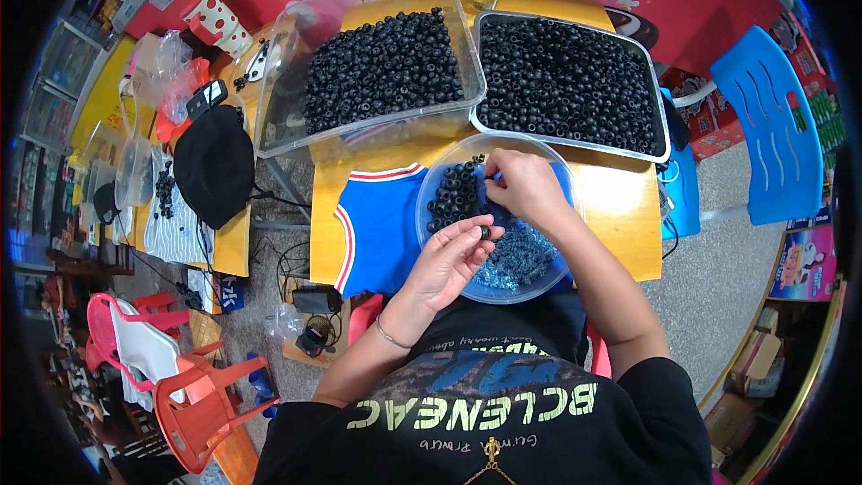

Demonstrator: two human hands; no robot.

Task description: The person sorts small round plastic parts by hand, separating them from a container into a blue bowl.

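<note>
A round, see-through plastic bowl stands at the table edge in front of me. In its left part lie several small black round pieces with holes; small clear bluish pieces are heaped in its near part. My left hand, palm up over the bowl's near left rim, pinches one black round piece between thumb and fingertips. Over the bowl's far side, my right hand points down with fingers pressed together. Whatever its fingertips hold is hidden.
Behind the bowl, a clear bin and a white-rimmed tray hold many black round pieces. Blue cloth with striped trim hangs over the table edge. At left lies a black cap; at right stands a blue chair.
</note>
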